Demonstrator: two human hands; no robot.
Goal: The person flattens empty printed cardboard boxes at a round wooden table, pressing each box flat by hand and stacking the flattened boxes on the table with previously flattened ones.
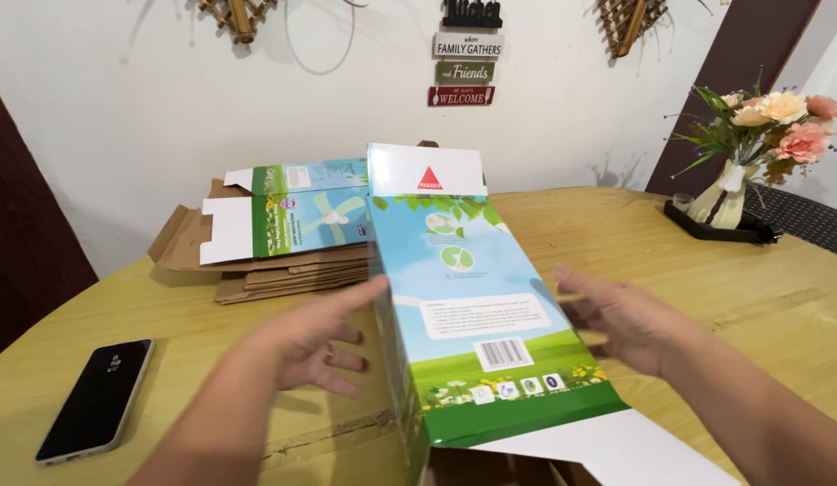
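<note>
Black phone point(96, 399) near table's point(751, 297) left edge; flat cartons point(274, 229) stacked at back. Left hand point(301, 342) fingers spread, touching printed carton point(481, 333) mid-table, standing opened; right hand point(630, 319) open beside it. Likely light, thin, crushable: hold by side panels.

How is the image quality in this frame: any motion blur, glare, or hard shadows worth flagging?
Head view: even, soft indoor light; the left hand and right hand are slightly motion-blurred beside the sharp printed blue-and-green cardboard box. Mild sheen on the round yellow wooden table; soft shadows under both hands; wide-angle bending at the edges.
</note>
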